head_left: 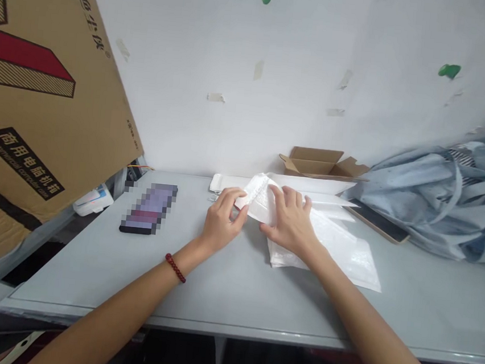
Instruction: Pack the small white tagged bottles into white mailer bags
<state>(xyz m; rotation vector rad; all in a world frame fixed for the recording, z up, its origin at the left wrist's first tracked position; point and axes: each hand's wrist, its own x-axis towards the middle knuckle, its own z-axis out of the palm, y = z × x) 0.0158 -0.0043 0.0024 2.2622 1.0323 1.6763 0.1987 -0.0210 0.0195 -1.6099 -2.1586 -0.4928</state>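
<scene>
A small white bubble-wrap pouch (261,205) is between my hands above the grey table. My left hand (224,217) pinches its left end between thumb and fingers. A dark red bead bracelet (175,268) circles the left wrist. Around the pouch's right side curls my right hand (293,218), thumb below and index finger on the upper part; the grip is partly hidden. Under and beside the right hand lie flat white bubble mailers (347,255), overlapping on the table. What is inside the pouch, if anything, cannot be seen.
On the grey table (223,294), a phone with a blurred screen (149,207) lies left and a dark phone (378,221) right. An open cardboard box (323,164) stands behind. A large carton (58,90) leans in at left; light-blue fabric (434,195) is heaped at right.
</scene>
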